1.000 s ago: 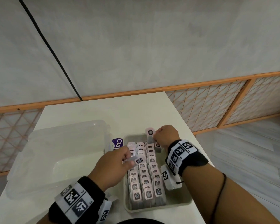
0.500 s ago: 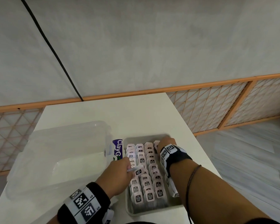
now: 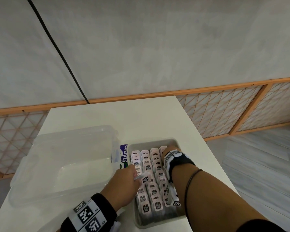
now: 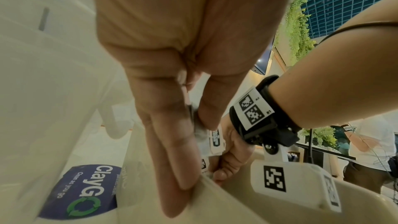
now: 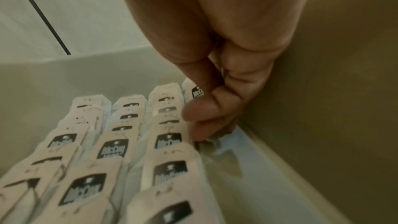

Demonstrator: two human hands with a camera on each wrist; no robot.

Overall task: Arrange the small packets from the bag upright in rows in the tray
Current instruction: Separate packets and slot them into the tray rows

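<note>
A beige tray [image 3: 151,141] holds several rows of upright pale pink packets [image 3: 158,205] with black labels. My right hand [image 3: 167,149] reaches down into the tray's far right corner. In the right wrist view its fingers [image 5: 206,108] pinch a packet [image 5: 195,91] at the far end of the right-hand row, close to the tray wall [image 5: 323,91]. My left hand [image 3: 137,179] hovers over the tray's left side and pinches another packet [image 3: 145,179], tilted above the rows. The left wrist view shows that packet [image 4: 216,140] between thumb and fingers. The bag [image 3: 123,156] with a purple label lies left of the tray.
A large clear plastic tub [image 3: 65,164] sits on the white table [image 3: 141,118] left of the bag. The table's right edge runs close to the tray. A wall with an orange-framed lattice stands behind the table.
My right hand came down from above the tray's far end into the far right corner with its packet. The left hand kept its packet and shifted slightly over the left rows.
</note>
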